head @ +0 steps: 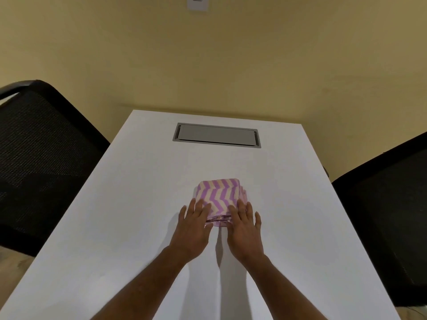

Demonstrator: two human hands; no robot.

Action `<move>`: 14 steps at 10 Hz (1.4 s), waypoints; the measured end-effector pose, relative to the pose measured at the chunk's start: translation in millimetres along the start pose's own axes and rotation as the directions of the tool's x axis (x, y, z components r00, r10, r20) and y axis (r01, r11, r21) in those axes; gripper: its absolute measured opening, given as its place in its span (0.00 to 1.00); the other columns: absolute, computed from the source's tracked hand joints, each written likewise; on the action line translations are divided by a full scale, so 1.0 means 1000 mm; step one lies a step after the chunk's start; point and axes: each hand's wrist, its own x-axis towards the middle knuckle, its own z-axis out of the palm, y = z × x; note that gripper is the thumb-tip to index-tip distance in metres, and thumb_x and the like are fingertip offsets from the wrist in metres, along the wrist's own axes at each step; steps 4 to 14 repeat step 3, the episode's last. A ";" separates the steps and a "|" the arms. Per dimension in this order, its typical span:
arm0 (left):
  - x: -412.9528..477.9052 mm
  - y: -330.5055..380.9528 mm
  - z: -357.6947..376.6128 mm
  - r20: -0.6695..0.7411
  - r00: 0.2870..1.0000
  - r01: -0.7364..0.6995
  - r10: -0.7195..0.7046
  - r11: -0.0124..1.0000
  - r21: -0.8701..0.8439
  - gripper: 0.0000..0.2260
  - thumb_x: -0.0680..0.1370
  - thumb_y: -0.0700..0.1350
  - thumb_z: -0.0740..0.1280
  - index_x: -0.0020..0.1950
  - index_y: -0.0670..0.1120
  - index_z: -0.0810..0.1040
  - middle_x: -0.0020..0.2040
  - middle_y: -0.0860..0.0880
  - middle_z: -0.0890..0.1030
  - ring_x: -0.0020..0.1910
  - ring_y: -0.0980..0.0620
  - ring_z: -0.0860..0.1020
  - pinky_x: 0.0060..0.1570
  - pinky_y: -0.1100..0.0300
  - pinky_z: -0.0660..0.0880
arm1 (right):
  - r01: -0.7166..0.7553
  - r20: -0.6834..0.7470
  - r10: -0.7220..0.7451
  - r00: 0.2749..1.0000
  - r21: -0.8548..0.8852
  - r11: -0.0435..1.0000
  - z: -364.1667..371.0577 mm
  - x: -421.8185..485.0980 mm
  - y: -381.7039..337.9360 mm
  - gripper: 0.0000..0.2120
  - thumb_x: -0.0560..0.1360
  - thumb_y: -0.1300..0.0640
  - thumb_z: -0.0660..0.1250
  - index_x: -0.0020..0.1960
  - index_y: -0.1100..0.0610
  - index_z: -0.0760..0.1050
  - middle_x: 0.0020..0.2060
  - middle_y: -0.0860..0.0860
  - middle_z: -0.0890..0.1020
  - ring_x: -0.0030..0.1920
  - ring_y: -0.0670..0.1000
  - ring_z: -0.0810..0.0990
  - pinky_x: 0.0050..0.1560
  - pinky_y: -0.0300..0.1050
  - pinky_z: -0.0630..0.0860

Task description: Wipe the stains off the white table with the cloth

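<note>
Head view: one folded cloth (220, 199), purple-and-cream zigzag, is lying mid-table on the white table (143, 181), roughly square so long axis unclear, hemmed edge facing 6 o'clock. Left hand (193, 229) and right hand (245, 229) are resting flat, fingers spread, on its near corners, not gripping. One grey hatch (217, 135) is sitting at 12 o'clock, two black chairs flanking: (44, 162) at 9, (390, 218) at 3.

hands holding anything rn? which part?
No clear grip. Left hand and right hand lie flat, fingers spread, on the near edge of the folded cloth lying on the table.
</note>
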 end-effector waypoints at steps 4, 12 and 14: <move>-0.052 0.035 -0.057 -0.152 0.988 -0.009 0.000 0.998 -0.059 0.31 0.82 0.62 0.45 0.83 0.52 0.49 0.84 0.48 0.44 0.83 0.48 0.40 0.82 0.49 0.39 | 0.051 -0.172 -0.023 0.985 0.159 0.986 -0.055 -0.043 -0.027 0.25 0.87 0.49 0.45 0.82 0.52 0.56 0.84 0.53 0.49 0.84 0.55 0.42 0.83 0.55 0.40; -0.052 0.035 -0.057 -0.152 0.988 -0.009 0.000 0.998 -0.059 0.31 0.82 0.62 0.45 0.83 0.52 0.49 0.84 0.48 0.44 0.83 0.48 0.40 0.82 0.49 0.39 | 0.051 -0.172 -0.023 0.985 0.159 0.986 -0.055 -0.043 -0.027 0.25 0.87 0.49 0.45 0.82 0.52 0.56 0.84 0.53 0.49 0.84 0.55 0.42 0.83 0.55 0.40; -0.052 0.035 -0.057 -0.152 0.988 -0.009 0.000 0.998 -0.059 0.31 0.82 0.62 0.45 0.83 0.52 0.49 0.84 0.48 0.44 0.83 0.48 0.40 0.82 0.49 0.39 | 0.051 -0.172 -0.023 0.985 0.159 0.986 -0.055 -0.043 -0.027 0.25 0.87 0.49 0.45 0.82 0.52 0.56 0.84 0.53 0.49 0.84 0.55 0.42 0.83 0.55 0.40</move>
